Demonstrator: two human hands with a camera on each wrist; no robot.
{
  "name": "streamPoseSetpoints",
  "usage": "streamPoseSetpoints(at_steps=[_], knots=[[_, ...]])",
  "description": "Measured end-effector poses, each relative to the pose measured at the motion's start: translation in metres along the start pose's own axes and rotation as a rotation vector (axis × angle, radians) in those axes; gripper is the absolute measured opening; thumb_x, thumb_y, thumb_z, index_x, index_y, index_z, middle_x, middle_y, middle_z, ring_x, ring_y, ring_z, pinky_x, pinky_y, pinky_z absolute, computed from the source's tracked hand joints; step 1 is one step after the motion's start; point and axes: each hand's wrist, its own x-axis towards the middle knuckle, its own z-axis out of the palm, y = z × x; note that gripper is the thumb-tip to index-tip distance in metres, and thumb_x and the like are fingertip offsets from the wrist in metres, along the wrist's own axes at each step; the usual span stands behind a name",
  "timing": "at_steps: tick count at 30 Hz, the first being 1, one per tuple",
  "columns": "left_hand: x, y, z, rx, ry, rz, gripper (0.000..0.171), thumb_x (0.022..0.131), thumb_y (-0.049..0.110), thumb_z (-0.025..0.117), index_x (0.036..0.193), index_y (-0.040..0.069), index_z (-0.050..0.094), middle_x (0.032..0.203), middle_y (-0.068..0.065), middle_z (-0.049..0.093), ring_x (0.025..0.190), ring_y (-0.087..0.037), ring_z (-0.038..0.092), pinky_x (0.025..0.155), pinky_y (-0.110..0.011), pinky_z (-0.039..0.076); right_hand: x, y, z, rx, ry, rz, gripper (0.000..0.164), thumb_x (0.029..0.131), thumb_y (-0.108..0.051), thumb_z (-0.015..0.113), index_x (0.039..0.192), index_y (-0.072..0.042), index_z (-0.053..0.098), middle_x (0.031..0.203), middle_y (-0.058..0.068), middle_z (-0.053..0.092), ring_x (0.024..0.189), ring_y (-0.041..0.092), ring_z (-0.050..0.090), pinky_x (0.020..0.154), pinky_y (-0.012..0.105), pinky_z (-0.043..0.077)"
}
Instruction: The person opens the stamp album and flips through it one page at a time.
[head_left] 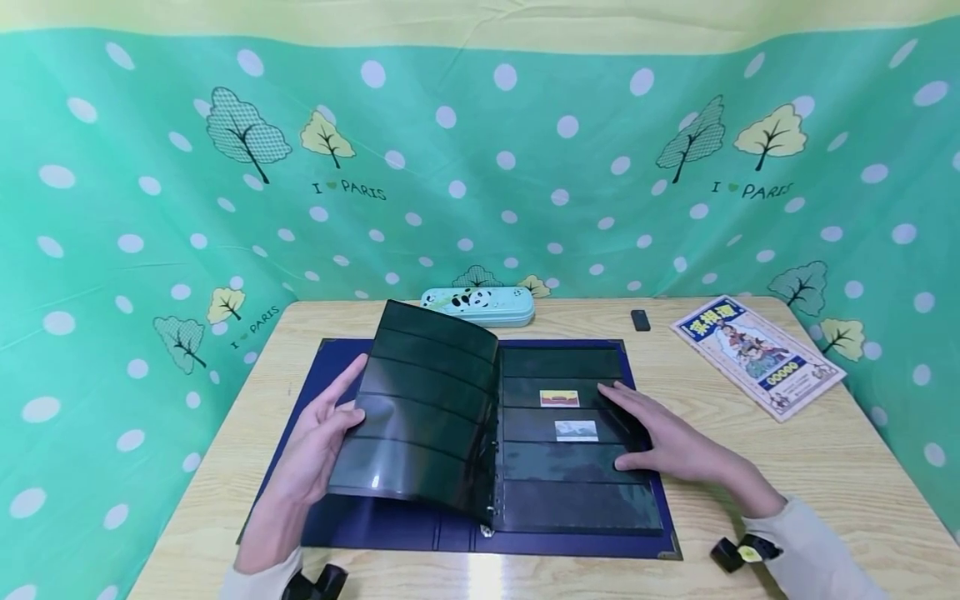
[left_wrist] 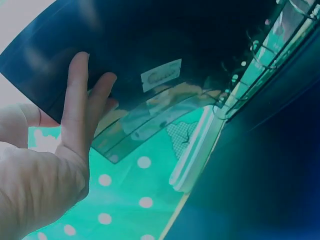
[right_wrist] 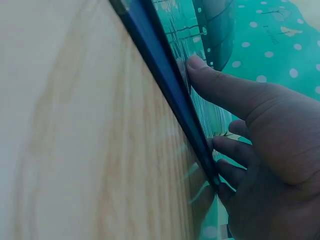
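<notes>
Stamp album (head_left: 390, 525): lies open on a wooden worktop (head_left: 585, 577), dark blue covers spread, with metal rings (head_left: 491, 510) along its spine.
Lifted page (head_left: 420, 408): black and glossy, banded with pocket strips; it rises from the album's rings and bows, tilted, above the album's left cover.
Back of the lifted page: a small pale stamp (left_wrist: 161, 75) shows in the left wrist view.
Left grip (head_left: 315, 450): a person's left hand pinches the free edge of the lifted page, thumb on the near face, fingers behind.
Right grip (head_left: 666, 433): released; thumb and fingers are spread, touching the pages at the album's right edge.
Right page (head_left: 577, 508): lies flat in the album, carrying a red-and-yellow stamp (head_left: 559, 398) and, nearer the person, a grey stamp (head_left: 576, 431).
Around the album: a pale blue panda pencil case (head_left: 480, 307) behind it, a small dark block (head_left: 641, 320) behind and to the right, a printed booklet (head_left: 757, 358) to its right.
Turning the page well: this looks like leaf turning. A light pinch and an even arc about the rings should spare the punched holes; sharp bending could crease the page or loosen stamps. Steadying the album's right side would help.
</notes>
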Motion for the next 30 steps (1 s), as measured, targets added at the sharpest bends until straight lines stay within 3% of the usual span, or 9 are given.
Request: streamPoseSetpoints(at_steps=[7,14,17,21,25,30], knots=[[-0.003,0.006,-0.004,0.028,-0.001,0.048,0.072,0.112,-0.011,0.041,0.178,0.006,0.018,0.111,0.000,0.084,0.104,-0.008,0.079,0.083,-0.019,0.062,0.000,0.000,0.000,-0.006,0.003,-0.007,0.101,0.094,-0.040,0.090,0.175,-0.014,0.035,0.179,0.027,0.026,0.162,0.059,0.022,0.119,0.083,0.032],[-0.007,0.005,-0.019,0.054,0.017,-0.006,0.070,0.113,-0.008,0.041,0.178,0.008,0.022,0.126,-0.003,0.082,0.109,-0.012,0.079,0.087,-0.024,0.064,0.000,0.002,0.002,-0.012,0.008,-0.007,0.102,0.094,-0.041,0.090,0.175,-0.015,0.035,0.180,0.025,0.027,0.162,0.059,0.023,0.119,0.082,0.032],[-0.011,0.005,-0.023,0.113,0.063,-0.018,0.068,0.113,-0.007,0.043,0.177,0.005,0.023,0.135,0.007,0.077,0.110,-0.009,0.076,0.090,-0.021,0.060,0.000,0.002,0.003,-0.010,0.006,-0.005,0.102,0.094,-0.041,0.090,0.175,-0.015,0.035,0.180,0.025,0.027,0.163,0.058,0.023,0.119,0.082,0.032],[-0.016,0.004,-0.026,0.189,0.124,-0.035,0.068,0.112,-0.007,0.046,0.176,0.002,0.025,0.122,0.009,0.071,0.102,-0.006,0.071,0.091,-0.019,0.053,0.000,0.002,0.002,-0.008,0.004,-0.003,0.102,0.094,-0.041,0.090,0.175,-0.016,0.035,0.180,0.025,0.026,0.163,0.058,0.023,0.119,0.082,0.032],[-0.019,0.001,-0.029,0.208,0.150,-0.069,0.069,0.111,-0.006,0.048,0.176,0.002,0.025,0.107,0.008,0.065,0.097,-0.006,0.069,0.092,-0.020,0.050,0.000,0.001,0.002,-0.005,0.002,0.003,0.102,0.094,-0.041,0.090,0.175,-0.016,0.035,0.180,0.025,0.026,0.163,0.058,0.022,0.119,0.082,0.032],[-0.023,-0.004,-0.035,0.220,0.155,-0.091,0.070,0.110,-0.007,0.048,0.176,0.003,0.025,0.124,0.009,0.074,0.106,-0.005,0.070,0.087,-0.019,0.052,0.000,0.000,0.001,-0.006,0.002,0.001,0.102,0.094,-0.040,0.090,0.176,-0.016,0.034,0.180,0.025,0.026,0.163,0.058,0.022,0.119,0.082,0.032]])
